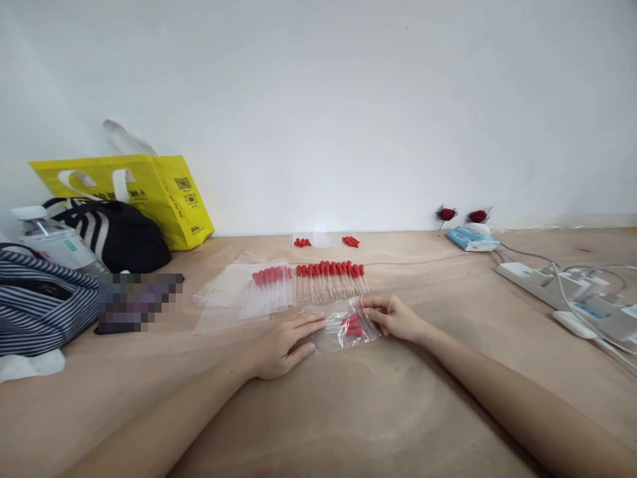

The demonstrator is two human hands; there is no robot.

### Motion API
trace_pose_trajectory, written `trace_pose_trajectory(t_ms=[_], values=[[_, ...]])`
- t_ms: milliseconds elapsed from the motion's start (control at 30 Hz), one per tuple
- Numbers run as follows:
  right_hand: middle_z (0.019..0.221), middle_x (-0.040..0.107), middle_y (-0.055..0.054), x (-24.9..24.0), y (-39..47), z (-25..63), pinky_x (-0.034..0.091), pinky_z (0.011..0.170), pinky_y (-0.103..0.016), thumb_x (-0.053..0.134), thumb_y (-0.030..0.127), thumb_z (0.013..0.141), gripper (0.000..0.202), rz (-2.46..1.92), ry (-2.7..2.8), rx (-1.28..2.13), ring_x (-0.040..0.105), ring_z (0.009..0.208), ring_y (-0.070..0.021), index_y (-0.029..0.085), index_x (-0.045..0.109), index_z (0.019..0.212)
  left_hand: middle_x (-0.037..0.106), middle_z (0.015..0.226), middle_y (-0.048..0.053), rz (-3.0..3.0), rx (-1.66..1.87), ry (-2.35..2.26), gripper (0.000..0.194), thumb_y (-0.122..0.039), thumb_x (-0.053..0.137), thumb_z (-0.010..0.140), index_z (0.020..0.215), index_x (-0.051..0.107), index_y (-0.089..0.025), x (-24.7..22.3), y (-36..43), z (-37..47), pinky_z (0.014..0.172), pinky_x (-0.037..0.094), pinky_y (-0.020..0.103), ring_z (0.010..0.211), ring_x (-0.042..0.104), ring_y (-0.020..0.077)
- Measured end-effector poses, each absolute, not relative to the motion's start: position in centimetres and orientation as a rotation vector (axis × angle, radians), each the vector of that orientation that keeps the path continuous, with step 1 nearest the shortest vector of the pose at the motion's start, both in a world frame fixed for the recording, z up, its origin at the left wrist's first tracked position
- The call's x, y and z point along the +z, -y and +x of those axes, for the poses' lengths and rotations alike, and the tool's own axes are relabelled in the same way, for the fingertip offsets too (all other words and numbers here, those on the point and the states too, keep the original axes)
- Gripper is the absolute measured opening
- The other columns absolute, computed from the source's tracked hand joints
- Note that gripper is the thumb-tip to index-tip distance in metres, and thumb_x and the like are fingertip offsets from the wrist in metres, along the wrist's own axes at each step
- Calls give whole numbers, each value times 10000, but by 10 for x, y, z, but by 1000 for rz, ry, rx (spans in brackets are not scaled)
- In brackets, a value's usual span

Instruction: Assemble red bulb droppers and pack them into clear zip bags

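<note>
A clear zip-lock bag [331, 335] lies between my hands on the wooden table. Inside it are several droppers with red rubber bulbs [353, 325], the bulbs toward the zip end at the right. My left hand [288, 342] holds the bag's left end, fingers over the plastic and thumb nearer me. At the zip end, my right hand [393, 318] pinches the upper corner between thumb and fingers. Just beyond the bag, a row of red-bulbed droppers [331, 279] lies side by side, bulbs facing the wall. More droppers [273, 275] show beside or under the clear bags [221, 285] to the left.
Two filled bags with red bulbs [302, 243] lie near the wall. Left are a yellow bag [184, 212], a black bag [129, 232], a bottle [62, 242] and a striped pouch [44, 305]. Right are a tissue pack [472, 238], red flowers [448, 214] and a power strip [522, 275] with cables.
</note>
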State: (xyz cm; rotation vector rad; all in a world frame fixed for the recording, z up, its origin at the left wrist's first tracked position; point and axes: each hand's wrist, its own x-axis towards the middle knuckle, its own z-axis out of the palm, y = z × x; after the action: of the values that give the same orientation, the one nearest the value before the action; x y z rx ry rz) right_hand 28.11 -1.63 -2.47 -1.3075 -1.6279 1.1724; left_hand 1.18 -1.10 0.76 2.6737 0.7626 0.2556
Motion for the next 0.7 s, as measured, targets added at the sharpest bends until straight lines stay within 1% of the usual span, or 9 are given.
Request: trace_pose_trajectory(t_ms=[67,167,267,367,500,600,700], values=[[482,531,37,-24,11,283,315,364,-211,580,426,662,343,-1355,1543,1070,371,350,-63,146,633,853,362,1361,34,2689,251,-748,415,-274,387,875,1289,364,-257,7,10,12,1048,225,430,1251,312,213],[562,566,10,-22,-8,286,378,460,-227,591,382,639,239,-1455,1417,806,455,464,-88,152,599,704,362,1361,31,2708,249,-745,425,-282,381,878,1300,341,-261,6,9,12,1054,211,428,1260,294,206],[634,576,-8,-20,-37,288,392,524,-235,615,359,609,218,-1547,1342,672,494,550,-108,159,564,679,342,1370,51,2691,259,-785,472,-298,388,874,1330,284,-239,6,10,11,1044,243,408,1265,281,209],[662,574,-13,-21,-65,287,384,532,-237,679,339,535,286,-1651,1275,627,511,585,-123,163,553,721,321,1378,74,2658,252,-837,498,-322,397,866,1337,271,-217,7,11,11,1027,276,401,1261,285,228],[649,589,-8,-23,-85,280,380,514,-230,728,238,436,328,-1748,1210,657,536,595,-138,165,562,709,343,1365,82,2647,220,-865,490,-333,399,862,1325,298,-207,8,11,10,1018,285,413,1247,311,232],[599,583,-3,-24,-88,278,367,492,-229,712,170,419,283,-1771,1154,702,544,588,-152,164,568,662,343,1367,73,2651,218,-839,476,-324,403,861,1316,320,-212,6,10,9,1025,277,406,1251,306,220],[542,548,8,-22,-88,276,342,467,-228,677,125,429,246,-1741,1077,735,528,565,-154,167,557,640,352,1364,57,2650,243,-804,447,-313,409,859,1295,360,-224,4,9,9,1030,271,399,1253,303,214]])
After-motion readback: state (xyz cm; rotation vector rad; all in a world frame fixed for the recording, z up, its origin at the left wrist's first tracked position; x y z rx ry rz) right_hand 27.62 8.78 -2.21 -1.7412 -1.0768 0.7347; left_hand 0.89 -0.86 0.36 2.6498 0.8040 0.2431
